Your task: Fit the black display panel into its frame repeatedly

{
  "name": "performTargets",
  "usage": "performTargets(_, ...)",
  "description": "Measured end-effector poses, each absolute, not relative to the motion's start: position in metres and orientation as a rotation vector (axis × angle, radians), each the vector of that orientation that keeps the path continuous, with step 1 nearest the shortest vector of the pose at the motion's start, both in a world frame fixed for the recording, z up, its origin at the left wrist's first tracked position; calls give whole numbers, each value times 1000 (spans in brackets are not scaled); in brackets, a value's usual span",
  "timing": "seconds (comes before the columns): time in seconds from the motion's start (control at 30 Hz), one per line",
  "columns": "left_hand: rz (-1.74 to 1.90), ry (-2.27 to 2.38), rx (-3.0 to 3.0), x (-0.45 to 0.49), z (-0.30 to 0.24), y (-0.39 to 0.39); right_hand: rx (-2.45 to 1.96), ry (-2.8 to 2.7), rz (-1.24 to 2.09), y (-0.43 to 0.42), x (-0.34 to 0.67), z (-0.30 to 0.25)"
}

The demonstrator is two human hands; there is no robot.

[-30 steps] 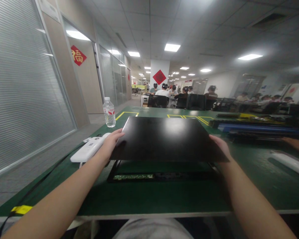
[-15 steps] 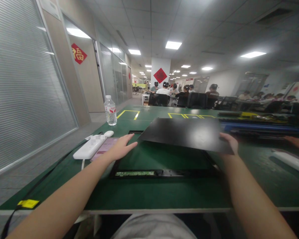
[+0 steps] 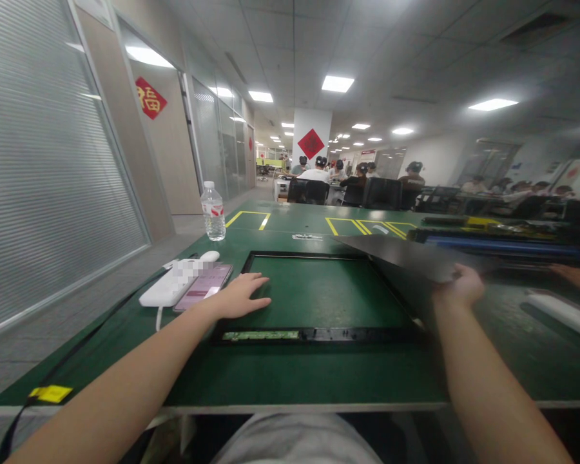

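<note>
A thin black frame (image 3: 314, 334) lies flat on the green table (image 3: 294, 380), with a strip of circuit board along its near edge. My left hand (image 3: 241, 296) rests open and flat on the frame's left side. My right hand (image 3: 457, 287) grips the near edge of a flat black panel (image 3: 406, 254), held tilted above the table to the right of the frame. The panel is blurred by motion.
A white power strip (image 3: 167, 290) and a phone (image 3: 203, 286) lie left of the frame, with a water bottle (image 3: 213, 211) behind. Stacked panels (image 3: 502, 241) sit at the far right. Another person's hand (image 3: 577, 277) reaches in from the right. Seated people fill the background.
The black panel was lifted off the frame and swung to the right in my right hand. My left hand let go of it and came down onto the frame's left side.
</note>
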State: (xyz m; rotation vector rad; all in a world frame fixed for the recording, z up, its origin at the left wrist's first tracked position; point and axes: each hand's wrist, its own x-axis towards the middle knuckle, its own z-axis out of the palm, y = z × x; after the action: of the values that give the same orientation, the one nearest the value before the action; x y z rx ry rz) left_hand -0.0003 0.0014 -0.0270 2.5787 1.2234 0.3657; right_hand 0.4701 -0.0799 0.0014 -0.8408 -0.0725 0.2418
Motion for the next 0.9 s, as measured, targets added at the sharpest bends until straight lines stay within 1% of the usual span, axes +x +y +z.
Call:
performTargets(0.1, 345, 1215, 2602, 0, -26, 0, -854, -7, 141, -80, 472, -1)
performTargets(0.27, 307, 1222, 2638, 1, -24, -2, -929, 34, 156, -80, 470, -1)
performTargets(0.57, 306, 1220, 2629, 1, -24, -1, -1054, 31, 205, -71, 479, -15)
performTargets(0.77, 177, 1276, 2628, 3, -22, -3, -1118, 60, 276, -63, 490, -25)
performTargets(0.9, 182, 1281, 2634, 4, -22, -3, -1117, 79, 349, -61, 496, -31)
